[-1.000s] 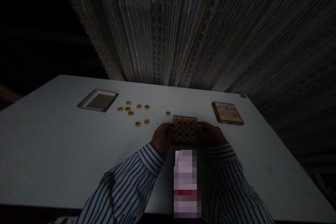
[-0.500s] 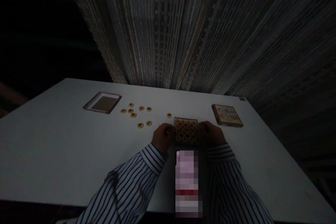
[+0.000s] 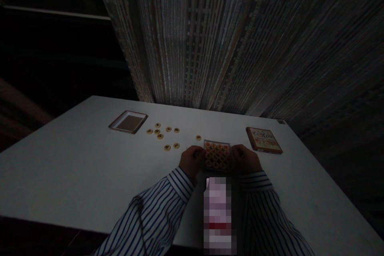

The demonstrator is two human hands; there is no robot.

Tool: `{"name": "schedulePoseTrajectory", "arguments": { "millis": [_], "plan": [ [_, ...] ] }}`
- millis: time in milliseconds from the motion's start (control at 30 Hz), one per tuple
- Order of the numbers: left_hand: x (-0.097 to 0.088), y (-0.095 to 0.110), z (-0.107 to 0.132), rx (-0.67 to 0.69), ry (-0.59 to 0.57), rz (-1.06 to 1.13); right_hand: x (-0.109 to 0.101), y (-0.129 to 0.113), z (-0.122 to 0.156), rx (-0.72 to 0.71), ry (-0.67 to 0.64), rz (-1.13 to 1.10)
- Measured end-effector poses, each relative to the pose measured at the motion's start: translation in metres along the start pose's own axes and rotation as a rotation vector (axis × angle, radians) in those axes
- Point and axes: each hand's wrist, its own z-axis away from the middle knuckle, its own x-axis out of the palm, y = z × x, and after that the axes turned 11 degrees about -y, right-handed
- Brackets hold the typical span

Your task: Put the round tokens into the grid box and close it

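Note:
A clear plastic tray (image 3: 217, 170) full of round Chinese chess pieces (image 3: 217, 153) is between my two hands, just beyond the phone. The pieces lie in rows, with red characters toward the far side. My left hand (image 3: 192, 161) is closed on the tray's left edge, and my right hand (image 3: 247, 158) grips its right edge; the fingertips are partly hidden in the dim light. One loose chess piece (image 3: 198, 137) lies just past the tray's far left corner. Several more loose pieces (image 3: 160, 136) are scattered farther left.
An open box half (image 3: 129, 123) lies at the far left of the white table (image 3: 90, 168). A printed box lid (image 3: 264, 140) rests to the right of my hands. A phone (image 3: 219, 212), its screen blurred, lies between my forearms. A striped curtain (image 3: 204, 40) hangs behind the table.
The whole view has shifted, so everything sits slightly lower and farther right. Both hands keep their hold at the tray's sides; the loose pieces have not moved on the table.

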Motion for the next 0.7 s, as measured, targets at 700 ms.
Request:
{"name": "schedulePoseTrajectory", "arguments": {
  "millis": [700],
  "plan": [
    [-0.043,0.015,0.013,0.104,-0.068,0.013,-0.015,-0.033,-0.006,-0.173,-0.037,-0.153]
  ]
}}
